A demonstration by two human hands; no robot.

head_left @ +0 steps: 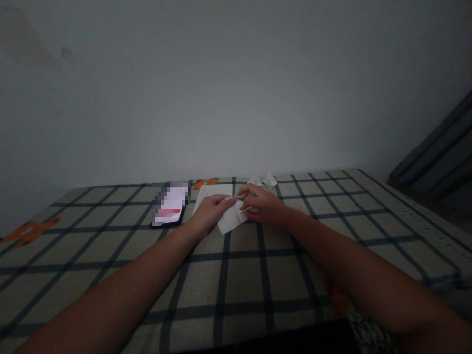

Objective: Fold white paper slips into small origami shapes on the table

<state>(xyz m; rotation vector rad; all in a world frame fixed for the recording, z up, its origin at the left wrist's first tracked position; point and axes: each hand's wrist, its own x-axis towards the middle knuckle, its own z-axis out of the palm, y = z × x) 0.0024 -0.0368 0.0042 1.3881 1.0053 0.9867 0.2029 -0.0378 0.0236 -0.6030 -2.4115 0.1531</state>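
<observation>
Both hands meet over a small piece of white paper (pixel 231 222) with creases in it. My left hand (pixel 209 211) grips its left side, thumb on top. From the other side my right hand (pixel 262 204) pinches the paper's upper right part with bent fingers. A lower corner of the paper points down toward me. Just behind the hands lies a flat white sheet (pixel 212 191) with faint lines of print, partly covered by my left hand. Two small folded white paper pieces (pixel 270 180) stand beyond my right hand.
A phone (pixel 170 205) with its screen lit and blurred lies left of my left hand. Everything rests on a checked cloth (pixel 239 282) with orange animal figures, against a grey wall (pixel 236 88). A dark striped fabric (pixel 438 142) hangs at the right.
</observation>
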